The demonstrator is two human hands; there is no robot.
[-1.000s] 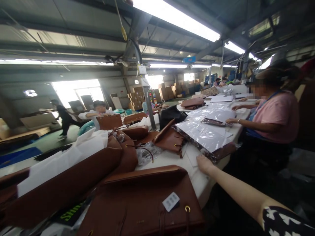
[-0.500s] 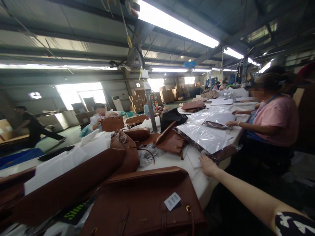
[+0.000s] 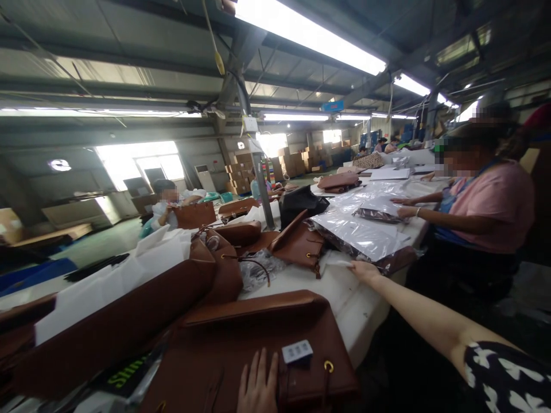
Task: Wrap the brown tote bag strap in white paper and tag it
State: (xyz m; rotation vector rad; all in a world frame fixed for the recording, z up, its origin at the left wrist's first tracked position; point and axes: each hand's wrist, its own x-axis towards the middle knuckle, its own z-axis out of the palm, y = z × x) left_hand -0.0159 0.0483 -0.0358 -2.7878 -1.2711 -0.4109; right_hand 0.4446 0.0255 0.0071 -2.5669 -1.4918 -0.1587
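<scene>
A brown leather handbag (image 3: 206, 355) with gold eyelets lies nearest me, and a small white label (image 3: 297, 351) rests on its front. My left hand (image 3: 259, 383) is flat on this bag beside the label, fingers stretched out and holding nothing. Farther off, my right arm reaches across the table, where my right hand (image 3: 365, 272) pinches the edge of a thin whitish sheet (image 3: 338, 262). Whether that sheet is paper or plastic is unclear. Just beyond my right hand sits a plastic-wrapped bag with a white sheet on top (image 3: 361, 235).
More brown bags (image 3: 297, 241) and crumpled clear plastic (image 3: 260, 269) crowd the white table (image 3: 310, 301). White wrapping paper (image 3: 116, 287) covers a bag at left. A metal post (image 3: 262, 189) rises mid-table. A co-worker in pink (image 3: 491, 206) handles a wrapped bag at right.
My left hand has come into view and lies on the near bag. My right hand has closed on the thin sheet and lifted slightly. A walking person at far left is gone from view.
</scene>
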